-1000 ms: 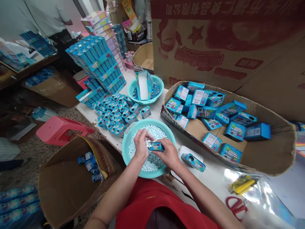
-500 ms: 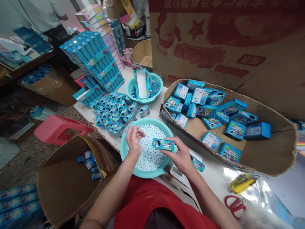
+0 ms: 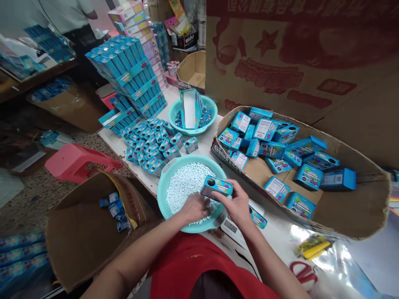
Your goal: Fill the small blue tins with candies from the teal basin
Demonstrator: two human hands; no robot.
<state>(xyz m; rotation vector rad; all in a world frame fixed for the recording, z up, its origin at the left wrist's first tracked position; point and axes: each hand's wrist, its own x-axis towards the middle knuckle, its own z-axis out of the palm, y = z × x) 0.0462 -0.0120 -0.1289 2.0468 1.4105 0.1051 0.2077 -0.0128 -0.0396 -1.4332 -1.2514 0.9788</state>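
A turquoise bowl (image 3: 162, 195) full of small pale candies (image 3: 181, 182) stands at the table's front edge. My left hand (image 3: 195, 207) is down in the candies, its fingers curled among them; the fingertips are partly hidden. Above the bowl's right side, my right hand (image 3: 235, 199) grips a small blue candy box (image 3: 218, 187) with a dark round opening at one end. It is held tilted near my left hand. A white scale (image 3: 232, 227) with a small display lies under my right wrist, and another blue box (image 3: 258, 216) rests beside it.
Several small filled boxes (image 3: 152, 145) crowd the table left of the bowl. Behind them rise stacked display packs (image 3: 124, 74). A second bowl (image 3: 207, 128) holds flat cartons. To the right, a cardboard tray (image 3: 370, 207) contains blue boxes; red scissors (image 3: 302, 272) lie nearer. A carton (image 3: 81, 232) stands lower left.
My left hand has gone from above the bowl's left side down and right into the candies. The box in my right hand has shifted slightly right and tilted. The view has shifted a little.
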